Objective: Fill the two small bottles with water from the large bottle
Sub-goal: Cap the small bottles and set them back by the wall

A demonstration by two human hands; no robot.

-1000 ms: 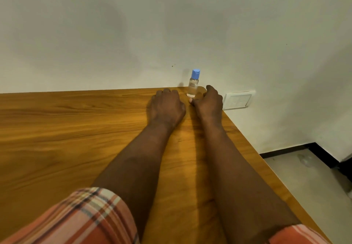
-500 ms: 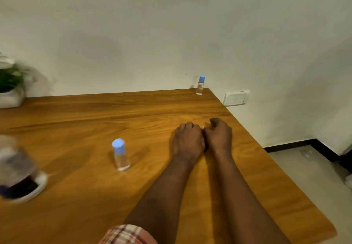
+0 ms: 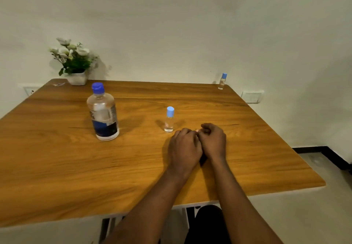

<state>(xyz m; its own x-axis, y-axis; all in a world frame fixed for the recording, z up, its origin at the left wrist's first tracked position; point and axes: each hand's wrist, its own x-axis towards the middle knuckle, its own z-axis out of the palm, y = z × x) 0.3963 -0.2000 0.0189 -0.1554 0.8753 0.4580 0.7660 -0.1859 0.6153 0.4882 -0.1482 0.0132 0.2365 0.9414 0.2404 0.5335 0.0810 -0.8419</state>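
Since a second ago both hands have pulled back from the far right corner of the table (image 3: 57, 158) to mid-frame, right of centre. Left hand (image 3: 183, 148) and right hand (image 3: 212, 140) rest on the wood, touching each other. Fingers on both are curled under into fists, with nothing visibly in them.

The far small bottle (image 3: 222, 81) they were beside is left standing upright at that corner, upper right of the frame, blue cap on, well apart from the hands. The view has also swung left and wider. The near small bottle (image 3: 169, 119) now shows at centre, just above the left hand's knuckles, upright and capped, not touched. The large bottle (image 3: 102, 112) stands left of centre, upright, blue cap on, well apart from both hands. A flower pot (image 3: 76, 62) is at the upper left, and a wall switch (image 3: 252, 96) at the right edge of the table.

Water levels: clear contents in all three, how full I cannot tell.

Judgement: with every cap on and the hands idle and off everything, either pouring is done and this is the rest pose, or no fill has begun. The frames don't settle which. If work is left, the large bottle's cap comes off first.
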